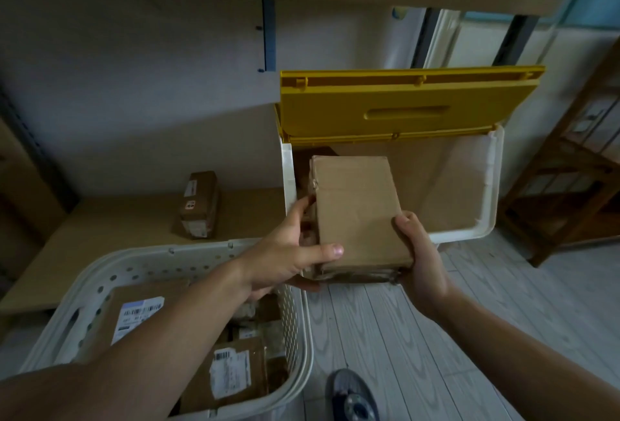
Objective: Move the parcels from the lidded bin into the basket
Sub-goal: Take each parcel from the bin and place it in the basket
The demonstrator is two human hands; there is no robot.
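From the head camera we hold one brown parcel (359, 216) between both hands, lifted above the near rim of the white bin (489, 185), whose yellow lid (402, 105) stands open beyond our fingertips. Our left hand (285, 252) grips the parcel's left edge, thumb laid across its top face and fingers curled underneath; our right hand (419, 252) clamps the near right corner, thumb on top and palm under. The basket (295, 320) sits below and to the left of the left hand, already holding labelled parcels (141, 316). Another parcel (199, 205) lies on the low shelf (117, 226) well beyond the left hand. We judge the carry to the basket is next. The risk is in the handover: the parcel's wrapped edge looks crumpled and slick, so if the right hand lets go early it could tip and drop to the floor (402, 336) between bin and basket, or catch the basket rim.
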